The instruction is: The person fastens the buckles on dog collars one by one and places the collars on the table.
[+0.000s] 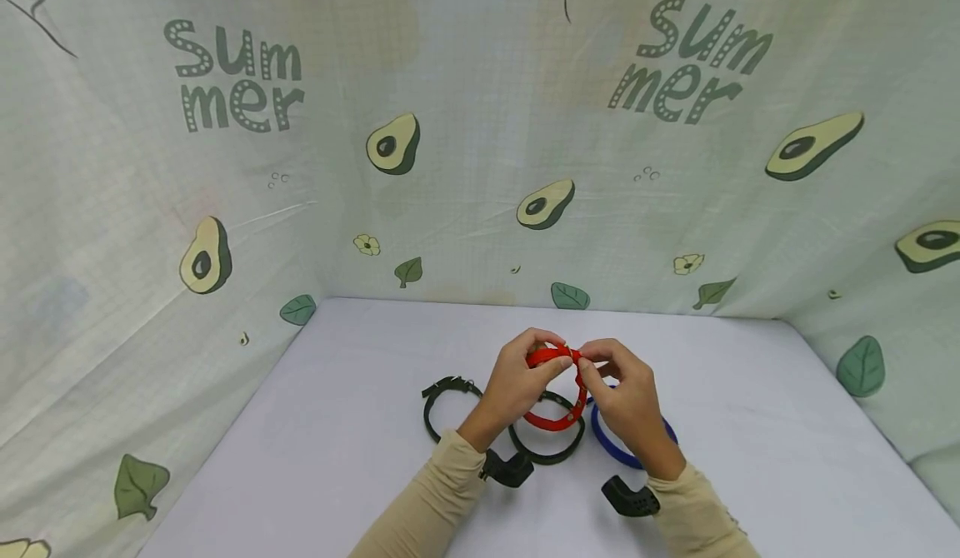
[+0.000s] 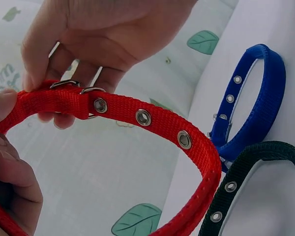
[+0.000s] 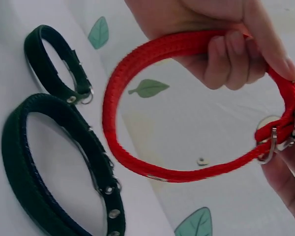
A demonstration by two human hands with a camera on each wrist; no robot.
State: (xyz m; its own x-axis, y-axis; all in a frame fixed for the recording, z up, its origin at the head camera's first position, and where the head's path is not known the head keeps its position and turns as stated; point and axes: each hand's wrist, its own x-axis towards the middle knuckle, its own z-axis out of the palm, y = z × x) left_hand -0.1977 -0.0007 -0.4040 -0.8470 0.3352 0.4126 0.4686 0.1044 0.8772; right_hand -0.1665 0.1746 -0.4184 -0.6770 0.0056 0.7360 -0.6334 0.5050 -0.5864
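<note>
A red collar (image 1: 553,423) with metal eyelets (image 2: 143,117) is held up above the table as a closed loop. My left hand (image 1: 516,385) grips its left side; in the right wrist view that hand's fingers (image 3: 234,61) curl round the strap. With thumb and fingers, my right hand (image 1: 626,387) pinches the collar beside its metal buckle (image 3: 274,142). Strap runs through the buckle, and the tip is partly hidden by the fingers. Below the hands lie a dark green collar (image 1: 551,460) in the middle and a blue collar (image 2: 273,93) to the right.
Another dark green collar (image 1: 450,383) lies to the left, partly behind my left forearm. All rest on a white table (image 1: 360,425). A printed cloth (image 1: 465,233) hangs behind and along the sides. Black wrist cameras (image 1: 510,468) hang below both wrists.
</note>
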